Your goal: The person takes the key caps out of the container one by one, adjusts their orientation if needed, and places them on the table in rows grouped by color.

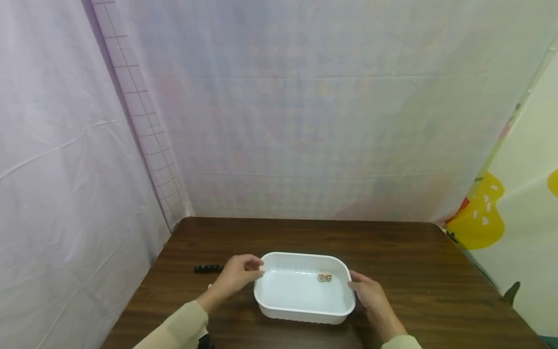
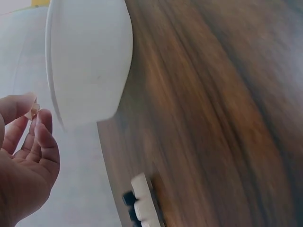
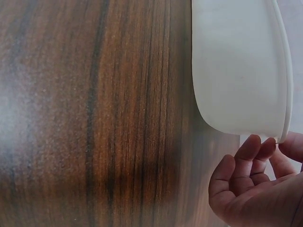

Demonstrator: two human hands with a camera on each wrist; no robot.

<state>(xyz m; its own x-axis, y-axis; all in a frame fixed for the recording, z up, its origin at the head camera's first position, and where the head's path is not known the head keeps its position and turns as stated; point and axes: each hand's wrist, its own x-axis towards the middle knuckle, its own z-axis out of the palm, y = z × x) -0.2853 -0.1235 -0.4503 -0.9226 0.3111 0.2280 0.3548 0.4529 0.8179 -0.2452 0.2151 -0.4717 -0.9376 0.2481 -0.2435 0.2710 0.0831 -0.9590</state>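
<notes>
A white plastic basin [image 1: 305, 312] rests on the brown table with two small tan blocks with brown marks [image 1: 324, 277] lying on its floor. My left hand [image 1: 239, 272] is at the basin's left rim, pinching a small light wooden block [image 2: 33, 111] between thumb and fingertips. On the opposite side, my right hand [image 1: 370, 293] grips the rim, thumb over the edge and fingers against the outer wall. The right wrist view shows this right hand [image 3: 265, 177] at the basin's end wall [image 3: 241, 75].
A row of black pieces [image 1: 208, 268] lies left of the basin, partly behind the left hand. Cream pieces [image 2: 142, 198] line up beside them in the left wrist view. The brown table [image 1: 392, 247] reaches back to a pale curtain [image 1: 305, 121].
</notes>
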